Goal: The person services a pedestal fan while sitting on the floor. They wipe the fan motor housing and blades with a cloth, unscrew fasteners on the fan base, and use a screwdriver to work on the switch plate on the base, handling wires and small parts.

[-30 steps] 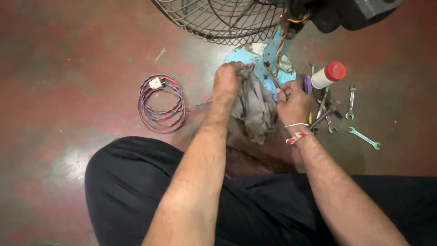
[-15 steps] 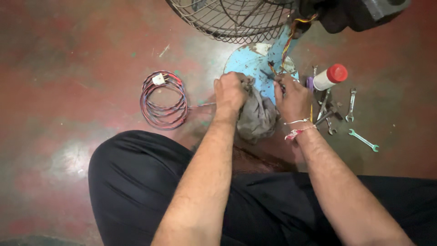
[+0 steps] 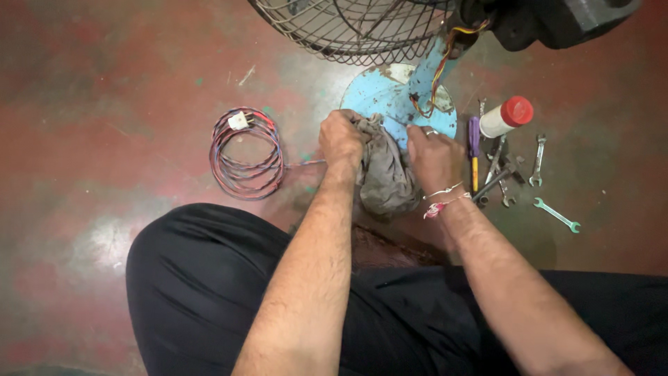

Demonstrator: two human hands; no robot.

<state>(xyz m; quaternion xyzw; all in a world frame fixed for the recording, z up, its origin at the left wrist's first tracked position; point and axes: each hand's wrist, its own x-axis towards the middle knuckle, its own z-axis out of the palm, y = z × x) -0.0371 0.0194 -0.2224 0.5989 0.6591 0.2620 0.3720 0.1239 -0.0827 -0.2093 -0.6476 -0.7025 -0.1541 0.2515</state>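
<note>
Grey rag (image 3: 384, 174) sits bunched betw. our hands at the blue fan base (image 3: 379, 90): left hand (image 3: 342, 139) fisted on its top edge, right hand (image 3: 435, 157) pressed flat on rag w/ fingers at the base rim. Base looks scuffed and part wiped, judging by marks; more left. Red worn floor (image 3: 125, 83) holds wire coil (image 3: 245, 154), spanners (image 3: 537, 160), spray can (image 3: 506, 115), screwdriver (image 3: 474, 143); fan grille (image 3: 355, 28) above.

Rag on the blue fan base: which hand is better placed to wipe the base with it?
Left, probably. The left hand is closed on the rag at the edge of the base. The right hand lies flat beside the rag, near the pole.
</note>
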